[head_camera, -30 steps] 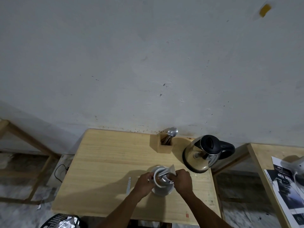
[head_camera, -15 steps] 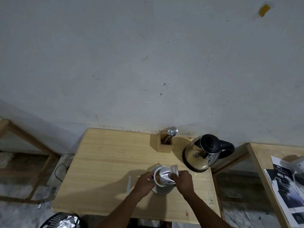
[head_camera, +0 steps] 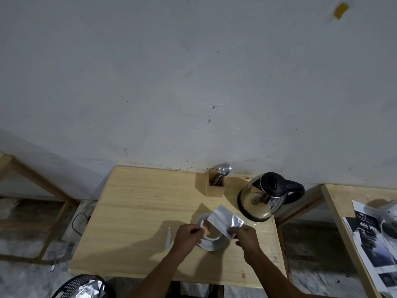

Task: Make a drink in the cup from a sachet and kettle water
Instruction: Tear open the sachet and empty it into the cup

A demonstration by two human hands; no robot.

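A white cup stands on a white saucer near the front of the wooden table. Light brown powder shows inside the cup. My left hand grips the cup's rim at its left side. My right hand pinches a silver sachet by its lower corner and holds it tilted above the cup's right side. A steel kettle with a black lid and handle stands to the back right of the cup. The sachet's torn-off strip lies left of my left hand.
A wooden holder with a spoon stands at the back by the wall. A second table with printed papers lies to the right. A black bin with foil waste sits below the table's front left corner.
My right hand has lifted the sachet up and to the right, away from the cup's mouth. The powder inside the cup is now visible. My left hand stays on the cup.
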